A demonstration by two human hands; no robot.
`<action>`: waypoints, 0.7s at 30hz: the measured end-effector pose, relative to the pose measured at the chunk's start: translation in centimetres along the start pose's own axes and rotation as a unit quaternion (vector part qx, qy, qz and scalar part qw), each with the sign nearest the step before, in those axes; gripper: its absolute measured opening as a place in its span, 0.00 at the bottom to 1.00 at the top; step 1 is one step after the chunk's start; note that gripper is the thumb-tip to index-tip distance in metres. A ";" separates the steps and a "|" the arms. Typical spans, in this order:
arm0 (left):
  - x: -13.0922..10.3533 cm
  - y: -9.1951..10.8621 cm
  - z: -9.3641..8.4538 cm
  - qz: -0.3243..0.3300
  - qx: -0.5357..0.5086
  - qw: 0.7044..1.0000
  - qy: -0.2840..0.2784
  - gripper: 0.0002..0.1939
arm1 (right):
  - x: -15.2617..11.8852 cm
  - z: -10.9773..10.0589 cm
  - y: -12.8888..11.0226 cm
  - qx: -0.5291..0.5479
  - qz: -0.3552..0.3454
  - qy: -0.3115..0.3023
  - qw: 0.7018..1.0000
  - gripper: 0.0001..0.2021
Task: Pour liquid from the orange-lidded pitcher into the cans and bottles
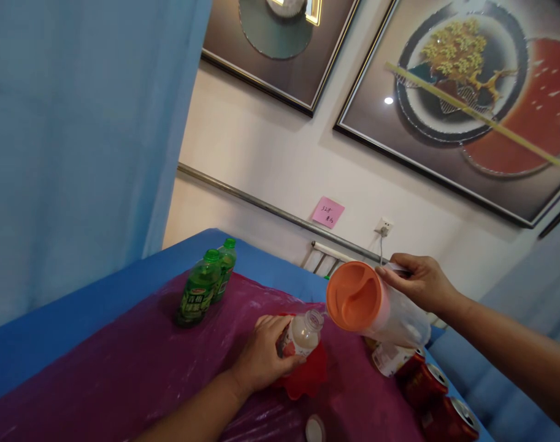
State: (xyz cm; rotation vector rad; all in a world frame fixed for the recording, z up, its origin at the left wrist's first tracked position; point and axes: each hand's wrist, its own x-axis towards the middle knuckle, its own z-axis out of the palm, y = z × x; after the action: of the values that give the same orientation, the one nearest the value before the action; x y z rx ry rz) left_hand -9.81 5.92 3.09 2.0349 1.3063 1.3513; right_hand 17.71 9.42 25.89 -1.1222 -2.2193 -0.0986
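Note:
My left hand [264, 353] is wrapped around a clear plastic bottle [306, 331] with a printed label and an uncapped mouth. Beneath the bottle lies a red scallop-edged piece [310, 374], partly hidden by it. My right hand [420, 279] grips the handle of a translucent pitcher [402, 319] with an orange lid [353, 296]. The pitcher is tipped on its side, its lid facing left near the bottle's mouth. Whether liquid runs between them I cannot tell. A round whitish cap or small cup [314, 428] sits at the bottom edge.
Two green bottles [197, 291] stand at the back left on the purple plastic cover [137, 356]. Several red cans [449, 420] and a white can [390, 357] line the right edge. Behind are a metal rail [261, 199], a wall socket [384, 227] and blue curtains [77, 153].

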 end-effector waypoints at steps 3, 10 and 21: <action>0.0 0.1 0.0 -0.002 0.000 1.000 -0.003 0.32 | -0.1 0.1 0.0 0.000 0.003 -0.003 1.000 0.27; -0.1 0.1 0.0 -0.007 0.005 1.000 -0.003 0.32 | 0.0 0.0 0.2 -0.002 0.000 -0.006 1.000 0.26; 0.0 -0.2 0.1 -0.004 0.003 1.000 -0.005 0.33 | -0.1 0.0 0.1 0.007 0.008 -0.003 1.000 0.26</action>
State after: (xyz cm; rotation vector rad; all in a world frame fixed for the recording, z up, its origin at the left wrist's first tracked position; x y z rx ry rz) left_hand -9.84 6.00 2.88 2.0356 1.3159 1.3338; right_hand 17.81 9.46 25.80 -1.1342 -2.2137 -0.0736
